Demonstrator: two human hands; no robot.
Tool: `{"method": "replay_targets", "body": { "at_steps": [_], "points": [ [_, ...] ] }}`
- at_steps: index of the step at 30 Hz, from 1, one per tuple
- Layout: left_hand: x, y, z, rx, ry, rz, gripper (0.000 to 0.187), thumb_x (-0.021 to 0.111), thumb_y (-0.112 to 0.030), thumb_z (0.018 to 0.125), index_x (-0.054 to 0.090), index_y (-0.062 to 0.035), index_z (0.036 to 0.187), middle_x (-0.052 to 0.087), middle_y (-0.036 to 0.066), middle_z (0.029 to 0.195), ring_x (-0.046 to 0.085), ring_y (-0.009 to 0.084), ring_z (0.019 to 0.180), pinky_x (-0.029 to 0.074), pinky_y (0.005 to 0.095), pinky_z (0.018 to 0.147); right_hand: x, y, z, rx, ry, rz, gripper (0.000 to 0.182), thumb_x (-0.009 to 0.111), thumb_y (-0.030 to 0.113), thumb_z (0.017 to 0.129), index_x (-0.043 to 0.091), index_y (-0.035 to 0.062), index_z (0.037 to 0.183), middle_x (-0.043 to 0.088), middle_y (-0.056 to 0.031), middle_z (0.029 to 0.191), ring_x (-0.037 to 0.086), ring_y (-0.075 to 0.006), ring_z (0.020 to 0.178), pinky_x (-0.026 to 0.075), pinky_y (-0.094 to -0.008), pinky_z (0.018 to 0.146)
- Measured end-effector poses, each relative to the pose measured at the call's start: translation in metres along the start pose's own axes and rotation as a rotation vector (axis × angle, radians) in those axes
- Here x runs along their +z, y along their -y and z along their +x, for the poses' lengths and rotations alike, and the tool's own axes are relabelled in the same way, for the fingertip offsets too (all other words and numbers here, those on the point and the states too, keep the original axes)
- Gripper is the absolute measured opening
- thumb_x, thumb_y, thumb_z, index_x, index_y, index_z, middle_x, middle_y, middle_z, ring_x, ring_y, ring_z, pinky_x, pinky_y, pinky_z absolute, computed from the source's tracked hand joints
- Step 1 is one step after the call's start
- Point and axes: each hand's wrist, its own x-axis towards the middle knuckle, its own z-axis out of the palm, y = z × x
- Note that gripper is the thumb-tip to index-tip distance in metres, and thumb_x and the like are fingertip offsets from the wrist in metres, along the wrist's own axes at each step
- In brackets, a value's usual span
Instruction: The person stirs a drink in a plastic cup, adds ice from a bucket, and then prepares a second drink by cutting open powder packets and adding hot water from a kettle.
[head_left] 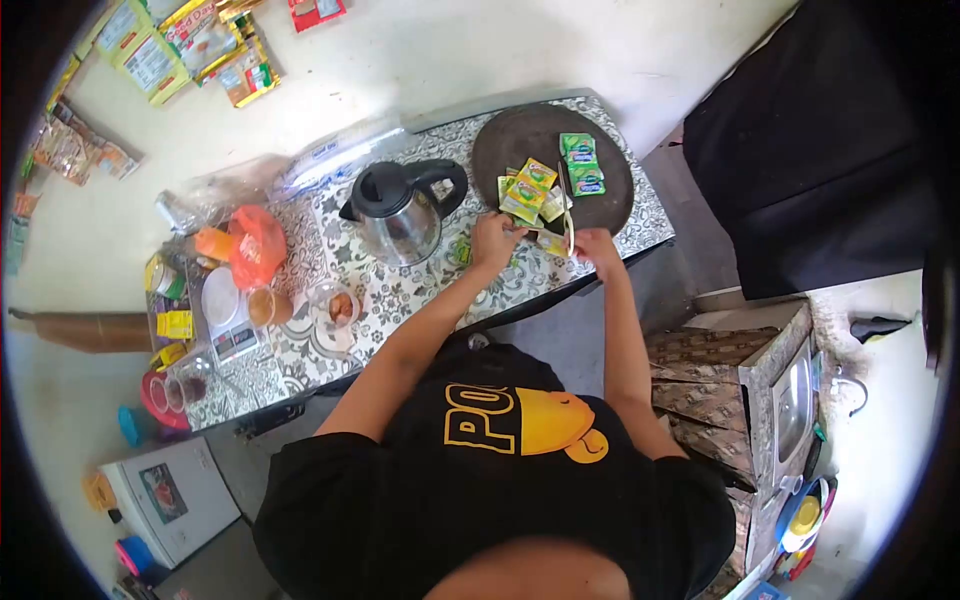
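My left hand (494, 243) is closed, its fingertips pinching one end of a small yellow-and-white sachet (551, 243) at the front of the round dark tray. At the sachet's other end, the fingers of my right hand (599, 252) are closed on it. A long, thin, whitish tool (567, 212) lies across the tray just beyond my right fingertips; its kind is unclear. Several yellow sachets (531, 190) are heaped on the tray (511, 138), and a strip of green sachets (582, 163) rests farther back. Another green packet (461, 250) sits on the table beside my left wrist.
An electric kettle (396, 215) stands left of the tray on the patterned table (395, 310). Farther left are a clear cup (334, 303) with brown contents, a kitchen scale (236, 340), and an orange plastic bag (259, 248). Packets hang on the wall, including a yellow-green one (145, 60).
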Motion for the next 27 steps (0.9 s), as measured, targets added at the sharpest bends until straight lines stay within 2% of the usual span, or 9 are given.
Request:
{"method": "replay_targets", "body": {
  "at_steps": [2, 6, 10, 12, 15, 19, 22, 24, 27],
  "points": [
    [0.001, -0.003, 0.014, 0.127, -0.085, 0.009, 0.020, 0.078, -0.018, 0.071, 0.066, -0.0033, 0.075, 0.061, 0.014, 0.093, 0.056, 0.0336, 0.089, 0.044, 0.0433, 0.079, 0.007, 0.000, -0.030, 0.075, 0.031, 0.316, 0.009, 0.062, 0.004, 0.084, 0.068, 0.0015, 0.089, 0.068, -0.0058, 0.077, 0.053, -0.0063, 0.056, 0.041, -0.0188, 0.051],
    [0.002, -0.008, 0.049, 0.292, -0.113, -0.145, 0.014, 0.074, -0.014, 0.077, 0.065, -0.0038, 0.076, 0.062, 0.014, 0.089, 0.060, 0.0341, 0.088, 0.047, 0.0439, 0.080, 0.023, -0.008, -0.076, 0.053, 0.015, 0.427, 0.014, 0.062, 0.004, 0.084, 0.065, 0.0013, 0.098, 0.067, -0.0046, 0.079, 0.052, -0.0055, 0.058, 0.038, -0.0178, 0.052],
    [0.015, 0.008, 0.058, 0.141, 0.228, -0.252, 0.029, 0.075, -0.010, 0.072, 0.062, -0.0026, 0.097, 0.061, 0.015, 0.096, 0.062, 0.0303, 0.094, 0.049, 0.0386, 0.083, 0.037, -0.013, -0.101, -0.006, -0.075, 0.515, 0.014, 0.066, 0.011, 0.087, 0.063, 0.0014, 0.097, 0.064, -0.0037, 0.077, 0.051, -0.0052, 0.059, 0.036, -0.0182, 0.051],
    [0.019, 0.015, 0.054, 0.325, 0.170, -0.200, 0.043, 0.077, -0.009, 0.069, 0.059, -0.0022, 0.108, 0.062, 0.014, 0.097, 0.062, 0.0293, 0.094, 0.050, 0.0363, 0.083, 0.043, -0.021, -0.106, -0.036, -0.117, 0.519, 0.017, 0.068, 0.014, 0.087, 0.062, 0.0019, 0.097, 0.064, -0.0036, 0.076, 0.052, -0.0062, 0.059, 0.037, -0.0195, 0.052],
    [0.021, 0.011, 0.043, 0.177, 0.223, -0.038, 0.056, 0.079, -0.019, 0.068, 0.058, -0.0055, 0.119, 0.058, 0.016, 0.112, 0.058, 0.0332, 0.102, 0.047, 0.0434, 0.086, 0.047, -0.023, -0.121, -0.022, -0.153, 0.491, 0.018, 0.069, 0.017, 0.087, 0.061, 0.0025, 0.096, 0.063, -0.0028, 0.076, 0.053, -0.0070, 0.062, 0.039, -0.0203, 0.053],
    [0.008, -0.029, 0.031, 0.241, 0.324, 0.426, 0.063, 0.082, -0.025, 0.066, 0.059, -0.0122, 0.122, 0.053, 0.015, 0.121, 0.050, 0.0341, 0.114, 0.043, 0.0506, 0.090, 0.055, -0.014, -0.139, -0.032, -0.254, 0.363, 0.021, 0.071, 0.018, 0.086, 0.060, 0.0036, 0.097, 0.062, -0.0020, 0.077, 0.053, -0.0061, 0.065, 0.040, -0.0209, 0.055],
    [-0.006, -0.036, 0.026, 0.261, 0.416, 0.395, 0.056, 0.081, -0.023, 0.069, 0.063, -0.0128, 0.120, 0.052, 0.014, 0.126, 0.049, 0.0361, 0.117, 0.043, 0.0507, 0.093, 0.051, -0.020, -0.142, -0.050, -0.245, 0.327, 0.025, 0.075, 0.019, 0.083, 0.060, 0.0044, 0.098, 0.062, -0.0009, 0.077, 0.054, -0.0055, 0.067, 0.040, -0.0207, 0.056],
    [0.005, -0.019, 0.027, 0.360, 0.291, 0.318, 0.042, 0.076, -0.020, 0.075, 0.066, -0.0119, 0.114, 0.059, 0.017, 0.116, 0.057, 0.0352, 0.107, 0.048, 0.0464, 0.087, 0.042, -0.015, -0.138, -0.075, -0.197, 0.326, 0.028, 0.078, 0.017, 0.080, 0.060, 0.0046, 0.098, 0.063, 0.0002, 0.079, 0.055, -0.0056, 0.068, 0.040, -0.0203, 0.058],
    [-0.005, -0.029, 0.037, 0.189, 0.250, 0.202, 0.024, 0.068, -0.015, 0.082, 0.068, -0.0082, 0.105, 0.067, 0.020, 0.087, 0.066, 0.0363, 0.084, 0.052, 0.0447, 0.072, 0.029, 0.000, -0.118, -0.008, -0.159, 0.284, 0.029, 0.079, 0.015, 0.078, 0.060, 0.0056, 0.098, 0.063, 0.0016, 0.079, 0.056, -0.0045, 0.067, 0.041, -0.0188, 0.059]
  ]
}}
